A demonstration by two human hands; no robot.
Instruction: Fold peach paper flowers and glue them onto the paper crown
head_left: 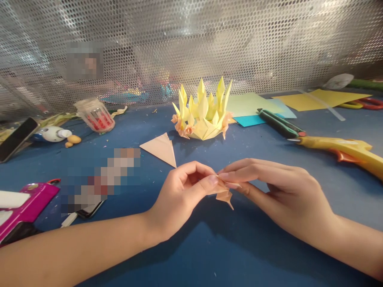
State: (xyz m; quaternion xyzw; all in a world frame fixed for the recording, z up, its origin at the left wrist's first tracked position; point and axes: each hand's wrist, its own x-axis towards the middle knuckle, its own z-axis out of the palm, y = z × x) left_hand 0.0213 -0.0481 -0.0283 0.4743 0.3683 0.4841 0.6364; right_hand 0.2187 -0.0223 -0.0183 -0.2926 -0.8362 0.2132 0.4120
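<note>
Between my two hands is a small peach folded-paper piece point(224, 196), with pointed tips hanging below my fingers. My left hand point(188, 187) pinches it between thumb and fingers from the left. From the other side, the thumb and fingertips of my right hand point(275, 187) close on its upper part. Fingers hide much of its shape. Just beyond my left hand lies a folded pale pink paper triangle point(160, 149). Farther back stands a yellow origami crown-like piece point(203, 115) with tall points and peach paper flowers point(187, 129) around its base.
A yellow glue gun point(344, 147) and a green cutter point(281, 123) lie at right. Yellow paper point(320, 99) and scissors point(363, 103) are behind. At left are a jar point(95, 115), a phone point(18, 139) and a magenta object point(32, 205). Perforated metal mesh point(191, 48) borders the blue table point(191, 255).
</note>
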